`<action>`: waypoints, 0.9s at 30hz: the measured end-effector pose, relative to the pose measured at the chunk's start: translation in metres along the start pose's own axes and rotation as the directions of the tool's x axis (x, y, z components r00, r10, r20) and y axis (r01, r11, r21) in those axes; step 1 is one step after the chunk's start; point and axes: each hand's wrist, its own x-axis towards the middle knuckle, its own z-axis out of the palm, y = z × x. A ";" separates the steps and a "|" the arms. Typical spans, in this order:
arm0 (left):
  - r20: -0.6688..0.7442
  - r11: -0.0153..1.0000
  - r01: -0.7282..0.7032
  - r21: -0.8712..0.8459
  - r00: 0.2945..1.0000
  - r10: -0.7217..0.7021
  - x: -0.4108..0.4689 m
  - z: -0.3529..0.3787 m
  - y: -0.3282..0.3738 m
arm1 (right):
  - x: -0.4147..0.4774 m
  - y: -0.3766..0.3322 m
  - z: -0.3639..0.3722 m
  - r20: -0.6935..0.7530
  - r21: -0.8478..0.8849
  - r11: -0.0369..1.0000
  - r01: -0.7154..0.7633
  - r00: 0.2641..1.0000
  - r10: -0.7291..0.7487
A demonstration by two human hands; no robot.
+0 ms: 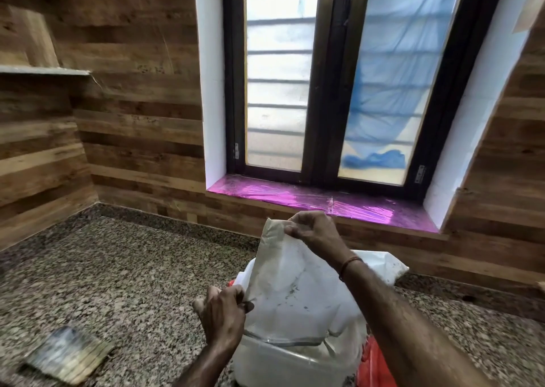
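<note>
Both hands pinch the crumpled white plastic bag [295, 292]: right hand [315, 230] fingers curled at its top, left hand [222, 313] fingers at its side edge.

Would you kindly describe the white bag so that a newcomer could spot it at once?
Find the dark-framed window with the pink-covered sill; below it, on the speckled granite surface, rises the white bag. Unlike the orange plastic beside it, it is pinched by both hands: right hand at its top, left hand at its side.
</note>
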 end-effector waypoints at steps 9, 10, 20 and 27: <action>0.054 0.833 -0.144 -0.534 0.978 0.203 0.009 -0.038 0.065 | -0.012 -0.004 0.004 -0.095 -0.248 0.969 0.020 0.995 -0.045; 0.071 0.803 -0.138 -0.580 0.973 0.219 0.012 -0.043 0.074 | -0.012 -0.005 0.005 -0.083 -0.254 0.967 0.034 0.995 -0.057; -0.148 0.816 -0.573 -0.070 0.815 0.560 0.034 -0.061 0.078 | -0.018 -0.008 -0.001 -0.045 -0.218 0.975 0.049 0.997 -0.060; -0.097 0.876 -0.319 -0.361 0.947 0.305 0.054 -0.074 0.079 | -0.020 -0.016 -0.001 -0.045 -0.262 0.963 0.057 0.996 -0.071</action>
